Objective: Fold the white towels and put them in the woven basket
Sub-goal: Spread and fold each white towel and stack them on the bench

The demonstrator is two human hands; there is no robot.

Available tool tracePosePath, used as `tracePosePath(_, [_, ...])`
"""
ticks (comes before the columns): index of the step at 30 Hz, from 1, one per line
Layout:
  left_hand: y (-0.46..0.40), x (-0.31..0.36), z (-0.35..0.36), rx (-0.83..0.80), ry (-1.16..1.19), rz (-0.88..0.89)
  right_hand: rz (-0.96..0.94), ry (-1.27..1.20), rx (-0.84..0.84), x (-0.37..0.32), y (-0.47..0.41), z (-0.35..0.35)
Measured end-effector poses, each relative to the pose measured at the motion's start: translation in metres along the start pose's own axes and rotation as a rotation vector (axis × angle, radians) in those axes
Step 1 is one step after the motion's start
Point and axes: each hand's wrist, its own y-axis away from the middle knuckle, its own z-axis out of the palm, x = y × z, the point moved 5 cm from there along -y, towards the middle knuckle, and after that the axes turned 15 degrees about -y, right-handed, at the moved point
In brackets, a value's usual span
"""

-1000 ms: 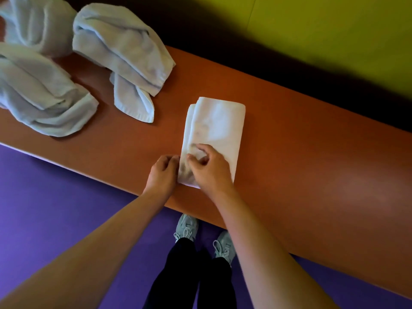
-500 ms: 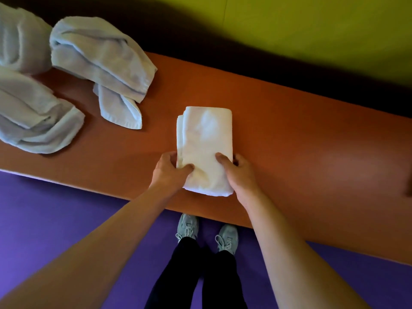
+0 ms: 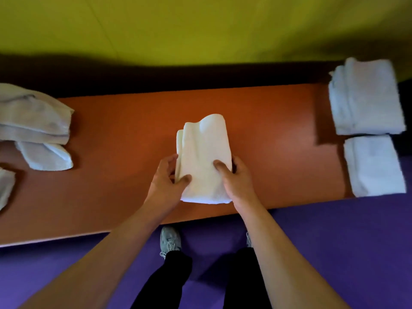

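Both hands grip the folded white terry towel [image 3: 204, 161] mid-desk: left hand [image 3: 166, 184] at its 8 o'clock edge, right hand [image 3: 237, 181] at 4 o'clock, fingers curled round it, thumbs on top, above the long orange desk [image 3: 278, 139].

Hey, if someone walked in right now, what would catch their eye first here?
Probably the folded white towel at the middle of the orange table, gripped by the left hand and right hand. Next, the folded stacks at the table's right end and the crumpled towels on its left.
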Motion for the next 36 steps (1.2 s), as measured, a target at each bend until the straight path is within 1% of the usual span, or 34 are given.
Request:
tracePosePath(8, [0.026, 0.093, 0.114, -0.120, -0.098, 0.143, -0.044, -0.153, 0.164, -0.034, 0.007, -0.148])
tracePosePath(13, [0.046, 0.136, 0.205, -0.199, -0.124, 0.164, -0.048, -0.204, 0.228, -0.046, 0.008, -0.252])
tracePosePath(16, [0.057, 0.159, 0.259, -0.239, -0.131, 0.196, -0.056, -0.186, 0.261, -0.051, 0.007, -0.313])
tracePosePath(23, [0.086, 0.215, 0.368, -0.409, -0.157, 0.294, -0.108, -0.058, 0.329, -0.069, -0.005, -0.435])
tracePosePath(28, [0.092, 0.246, 0.425, -0.414, -0.227, 0.401, -0.192, 0.049, 0.356, -0.085, -0.032, -0.494])
tracePosePath(30, [0.088, 0.253, 0.446, -0.403, -0.264, 0.418, -0.215, 0.095, 0.359, -0.087, -0.049, -0.514])
tracePosePath(32, [0.080, 0.254, 0.466, -0.414, -0.334, 0.405, -0.207, 0.182, 0.357, -0.086, -0.067, -0.529])
tracePosePath(33, [0.074, 0.252, 0.474, -0.416, -0.435, 0.421, -0.194, 0.251, 0.350, -0.083, -0.076, -0.534])
tracePosePath(35, [0.060, 0.246, 0.487, -0.373, -0.729, 0.485, -0.159, 0.416, 0.326, -0.072, -0.091, -0.540])
tracePosePath(36, [0.054, 0.242, 0.491, -0.356, -0.842, 0.484, -0.150, 0.486, 0.322, -0.066, -0.096, -0.541])
